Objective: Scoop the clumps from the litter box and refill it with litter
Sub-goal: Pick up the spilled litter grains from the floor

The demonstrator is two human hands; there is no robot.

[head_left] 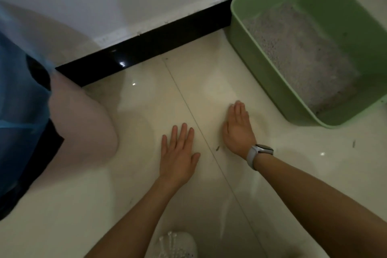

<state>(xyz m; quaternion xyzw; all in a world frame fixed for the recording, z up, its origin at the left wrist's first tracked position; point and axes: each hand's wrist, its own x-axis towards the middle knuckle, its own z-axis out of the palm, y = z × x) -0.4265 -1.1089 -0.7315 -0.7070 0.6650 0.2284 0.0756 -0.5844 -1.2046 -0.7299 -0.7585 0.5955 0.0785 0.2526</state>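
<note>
Both hands flat (empty), litter box beyond fingertips.

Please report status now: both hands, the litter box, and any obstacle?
Left hand open, fingers straight, empty. Right hand open, empty, beside green litter box. Box holds litter; no scoop in view. Blue bag far left, path clear.

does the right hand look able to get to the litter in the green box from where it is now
Probably yes. The right hand is open and holds nothing, just short of the green box's near wall. The box has no lid and the litter lies exposed, so only the wall needs clearing.
</note>
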